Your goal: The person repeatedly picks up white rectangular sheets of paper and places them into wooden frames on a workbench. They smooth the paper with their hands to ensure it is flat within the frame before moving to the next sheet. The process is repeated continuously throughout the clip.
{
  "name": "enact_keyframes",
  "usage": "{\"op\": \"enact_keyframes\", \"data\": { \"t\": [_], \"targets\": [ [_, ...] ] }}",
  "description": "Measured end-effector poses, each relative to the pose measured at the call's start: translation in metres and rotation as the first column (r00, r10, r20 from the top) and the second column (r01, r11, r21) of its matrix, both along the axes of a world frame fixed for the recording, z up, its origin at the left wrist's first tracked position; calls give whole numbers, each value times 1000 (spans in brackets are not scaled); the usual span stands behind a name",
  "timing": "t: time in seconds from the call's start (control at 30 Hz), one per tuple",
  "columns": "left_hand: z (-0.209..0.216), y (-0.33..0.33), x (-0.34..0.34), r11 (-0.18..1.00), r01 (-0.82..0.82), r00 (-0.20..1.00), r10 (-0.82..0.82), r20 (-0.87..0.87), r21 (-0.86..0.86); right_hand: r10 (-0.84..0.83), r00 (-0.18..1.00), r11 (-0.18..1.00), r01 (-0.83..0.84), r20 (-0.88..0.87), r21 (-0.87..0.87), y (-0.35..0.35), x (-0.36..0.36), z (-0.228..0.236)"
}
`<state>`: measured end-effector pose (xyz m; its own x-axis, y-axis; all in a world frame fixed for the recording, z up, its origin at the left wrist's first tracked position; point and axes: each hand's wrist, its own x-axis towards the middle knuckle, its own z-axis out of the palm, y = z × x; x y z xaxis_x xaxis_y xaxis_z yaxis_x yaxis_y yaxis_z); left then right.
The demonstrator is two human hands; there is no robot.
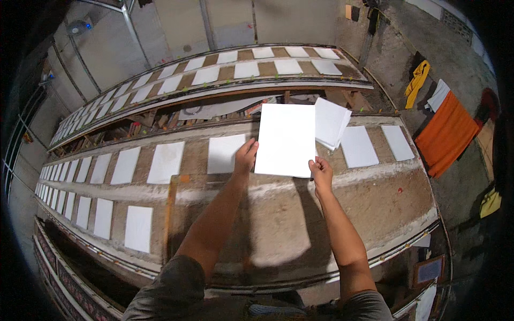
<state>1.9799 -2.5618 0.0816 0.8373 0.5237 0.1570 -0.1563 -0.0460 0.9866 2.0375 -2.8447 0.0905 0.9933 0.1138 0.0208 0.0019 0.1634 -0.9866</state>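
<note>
One white sheet is held above the near counter, between the left hand grasping its left edge and the right hand pinching its near right corner, with one fanned white pile just to its right and two single sheets farther right on that counter

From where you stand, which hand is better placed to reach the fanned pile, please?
Likely the right hand: it is nearer the fanned pile; the left hand is across the held sheet.
</note>
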Motion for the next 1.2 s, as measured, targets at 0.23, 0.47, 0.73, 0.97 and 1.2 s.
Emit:
{"op": "enact_keyframes", "data": {
  "t": [0.23,0.47,0.73,0.97,1.2],
  "targets": [
    [55,64,-171,987,-4,997,-9,-81,-159,40,995,989,-27,88,-147,71,-132,-6],
    [1,126,-298,992,-119,981,126,-148,51,129,991,987,-127,16,-97,138,-225,-40],
    [-38,136,-403,886,-152,858,339,-387,439,150,986,874,-97,75,-476,166,-304,-104],
    [-73,132,-439,865,-119,796,377,-474,487,199,980,774,-153,7,-614,165,-335,-137],
    [-98,133,-450,848,-65,769,379,-515,526,190,982,681,-131,1,-720,172,-353,-128]
  ]
}}
